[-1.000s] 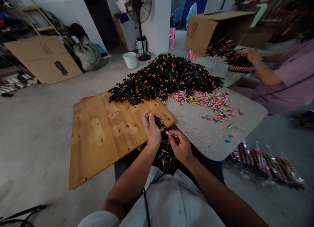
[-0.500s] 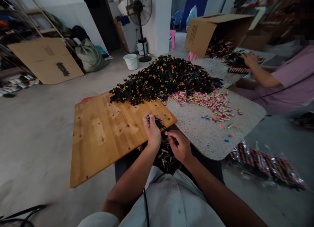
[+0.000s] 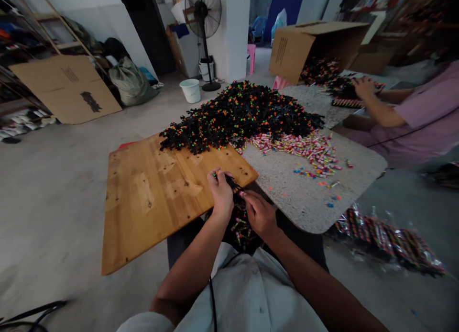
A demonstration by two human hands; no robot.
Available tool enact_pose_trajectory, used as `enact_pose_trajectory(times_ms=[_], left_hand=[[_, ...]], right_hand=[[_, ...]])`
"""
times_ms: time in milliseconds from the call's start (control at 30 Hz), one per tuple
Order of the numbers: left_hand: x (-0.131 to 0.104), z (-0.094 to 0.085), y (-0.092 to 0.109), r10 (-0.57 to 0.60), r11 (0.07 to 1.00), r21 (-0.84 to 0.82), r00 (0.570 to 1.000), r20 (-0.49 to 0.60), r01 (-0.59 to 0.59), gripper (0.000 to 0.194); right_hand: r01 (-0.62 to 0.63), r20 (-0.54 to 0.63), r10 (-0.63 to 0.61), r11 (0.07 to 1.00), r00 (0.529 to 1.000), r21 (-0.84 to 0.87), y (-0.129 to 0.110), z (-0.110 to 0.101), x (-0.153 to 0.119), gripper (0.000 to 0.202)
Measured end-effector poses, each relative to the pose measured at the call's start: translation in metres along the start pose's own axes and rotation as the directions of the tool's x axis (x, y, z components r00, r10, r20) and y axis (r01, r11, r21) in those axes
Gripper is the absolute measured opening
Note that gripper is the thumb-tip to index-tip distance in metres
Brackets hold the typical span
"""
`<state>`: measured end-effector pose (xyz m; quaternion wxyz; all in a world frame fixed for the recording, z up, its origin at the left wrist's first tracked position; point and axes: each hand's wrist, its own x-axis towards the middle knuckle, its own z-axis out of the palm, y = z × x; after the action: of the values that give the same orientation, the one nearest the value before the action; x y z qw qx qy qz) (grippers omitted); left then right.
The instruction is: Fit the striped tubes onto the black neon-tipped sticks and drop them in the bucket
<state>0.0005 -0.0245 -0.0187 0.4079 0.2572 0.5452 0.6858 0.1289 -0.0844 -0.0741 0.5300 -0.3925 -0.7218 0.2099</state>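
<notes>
My left hand (image 3: pixel 221 197) is closed around a black plastic piece (image 3: pixel 233 182) with small orange and green tips, over the near right corner of the wooden board (image 3: pixel 136 226). Just right of it, my right hand (image 3: pixel 262 217) pinches a small pink-and-white tube (image 3: pixel 241 193) close to the black piece; whether the two touch I cannot tell. Below my hands, several similar tubes (image 3: pixel 242 229) lie on something dark at my lap. A big heap of black pieces (image 3: pixel 247 109) with orange and green tips rises beyond the board, beside a spread of pink and yellow tubes (image 3: pixel 308 148).
The tubes lie on a speckled stone-like table (image 3: pixel 297 203) at right. A co-worker's hand (image 3: pixel 365 88) handles black pieces beside a tipped cardboard box (image 3: pixel 292 54). Clear plastic packs (image 3: pixel 390 241) lie on the floor. A white bucket (image 3: pixel 190 91) and a standing fan (image 3: pixel 202 16) are farther back.
My left hand has tilted slightly, and the black piece has shifted a little with it. My right hand has moved slightly left, still pinching the tube.
</notes>
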Motion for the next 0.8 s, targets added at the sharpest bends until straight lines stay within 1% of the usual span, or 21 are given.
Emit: enact_pose_trajectory(times_ms=[67,133,267,333,367,433,500,567,600,633,700,733,800], left_hand=[[-0.001,-0.001,0.000,-0.024,1.000,-0.001,0.999,-0.034,0.024,0.020],[-0.001,-0.002,-0.001,-0.012,1.000,0.010,1.000,-0.024,0.012,0.020],[0.000,-0.006,-0.007,0.057,0.997,0.056,0.998,0.025,-0.058,0.023],[0.001,-0.008,-0.012,0.093,0.993,0.069,0.995,0.029,-0.095,0.025],[0.001,-0.009,-0.014,0.102,0.992,0.070,0.994,0.031,-0.103,0.026],[0.002,-0.014,-0.017,0.082,0.993,0.082,0.995,0.056,-0.087,0.027],[0.004,-0.022,-0.018,0.057,0.987,0.141,0.991,0.117,-0.074,0.028],[0.005,-0.035,-0.020,0.070,0.959,0.256,0.975,0.210,-0.124,0.029],[0.005,-0.043,-0.023,0.089,0.929,0.324,0.959,0.269,-0.178,0.030],[0.004,-0.051,-0.027,0.107,0.888,0.392,0.936,0.335,-0.242,0.029],[0.000,-0.066,-0.040,0.111,0.779,0.501,0.870,0.481,-0.377,0.026],[-0.002,-0.073,-0.049,0.102,0.722,0.532,0.828,0.551,-0.443,0.025],[-0.007,-0.086,-0.071,0.081,0.611,0.544,0.729,0.680,-0.575,0.022]], right_hand=[[0.019,-0.039,-0.021,0.999,0.999,-0.031,-0.001,0.002,0.001,0.037],[0.025,-0.082,-0.031,0.998,0.996,-0.065,-0.002,0.004,0.003,0.035],[0.053,-0.128,-0.073,0.987,0.989,-0.153,-0.001,0.007,0.010,0.028],[0.050,-0.132,-0.077,0.980,0.988,-0.195,0.001,0.006,0.012,0.025],[0.044,-0.122,-0.071,0.977,0.990,-0.209,0.001,0.006,0.011,0.024],[0.041,-0.079,-0.060,0.975,0.995,-0.220,0.004,0.003,0.007,0.023],[0.057,0.001,-0.058,0.975,0.998,-0.215,0.009,-0.004,0.000,0.023],[0.064,0.077,-0.048,0.974,0.996,-0.218,0.021,-0.015,-0.007,0.020],[0.048,0.096,-0.026,0.971,0.995,-0.233,0.031,-0.024,-0.009,0.019],[0.008,0.089,0.016,0.963,0.996,-0.268,0.043,-0.034,-0.008,0.018],[-0.145,0.001,0.158,0.905,0.987,-0.399,0.071,-0.061,0.002,0.021],[-0.246,-0.070,0.243,0.840,0.968,-0.484,0.086,-0.076,0.010,0.024],[-0.398,-0.173,0.384,0.646,0.907,-0.651,0.115,-0.108,0.031,0.030]])
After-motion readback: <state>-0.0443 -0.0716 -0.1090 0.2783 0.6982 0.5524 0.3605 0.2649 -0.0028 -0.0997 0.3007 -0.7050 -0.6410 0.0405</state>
